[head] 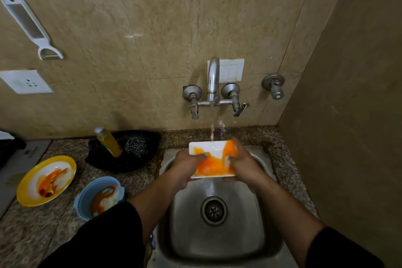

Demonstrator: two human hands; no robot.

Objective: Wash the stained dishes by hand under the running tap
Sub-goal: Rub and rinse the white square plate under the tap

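Observation:
A white rectangular plate (214, 160) smeared with orange stain is held over the steel sink (243, 220), its far edge under the stream from the wall tap (212, 81). My left hand (188, 164) grips the plate's left edge, thumb on its face. My right hand (243, 162) holds the right edge, fingers wrapped over the far corner. On the counter to the left sit a yellow-rimmed plate (28, 189) with brown-red stains and a blue bowl (83, 199) with brown streaks.
A black tray (104, 159) behind the bowl holds a yellow soap bottle (108, 141) and a steel scrubber (136, 147). The speckled granite counter (43, 230) surrounds the sink. A side wall (348, 137) stands close on the right. A white peeler (28, 26) hangs on the tiled wall.

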